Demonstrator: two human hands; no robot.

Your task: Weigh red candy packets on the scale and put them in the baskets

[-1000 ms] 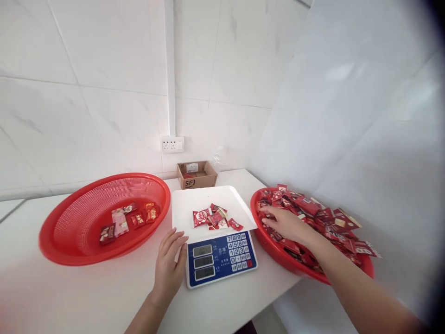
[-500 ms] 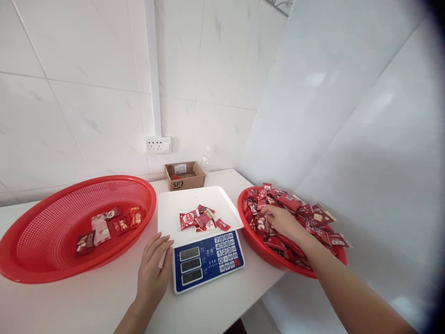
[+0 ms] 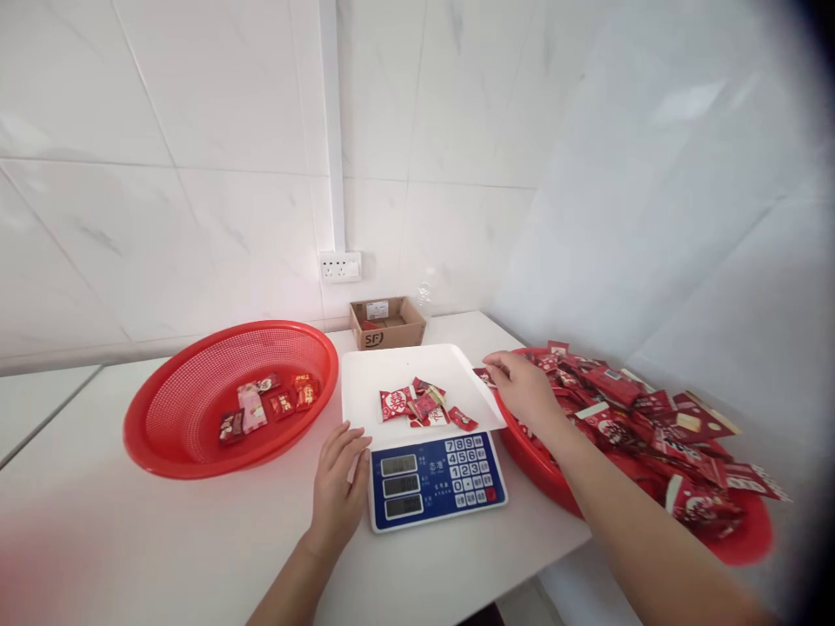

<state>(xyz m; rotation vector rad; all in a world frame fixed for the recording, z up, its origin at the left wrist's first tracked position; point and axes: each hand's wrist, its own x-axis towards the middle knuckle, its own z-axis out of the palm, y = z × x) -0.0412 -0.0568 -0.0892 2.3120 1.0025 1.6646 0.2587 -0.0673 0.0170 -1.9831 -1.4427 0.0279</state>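
Note:
My right hand [image 3: 525,393] pinches a small red candy packet [image 3: 484,376] by the right edge of the white weighing tray [image 3: 371,369]. Several wrapped candies [image 3: 427,404] lie in a loose cluster on that tray. My left hand [image 3: 337,487] stays at the near left corner of the digital scale [image 3: 438,481], fingers stretched out and holding nothing. Under and behind my right forearm, a red basket [image 3: 544,478] is heaped with red candy packets [image 3: 610,382]. The scale's display digits are too faint to read surely.
A red perforated basket [image 3: 176,391] with several candy packets [image 3: 252,407] stands on the left of the white table [image 3: 215,539]. Behind the scale is a small cardboard box [image 3: 388,335], close to the tiled wall [image 3: 248,235] with its socket [image 3: 340,267].
My right hand has come up out of the candy heap and left toward the tray, with a packet in its fingers. The view has shifted left; my left hand keeps its place by the scale.

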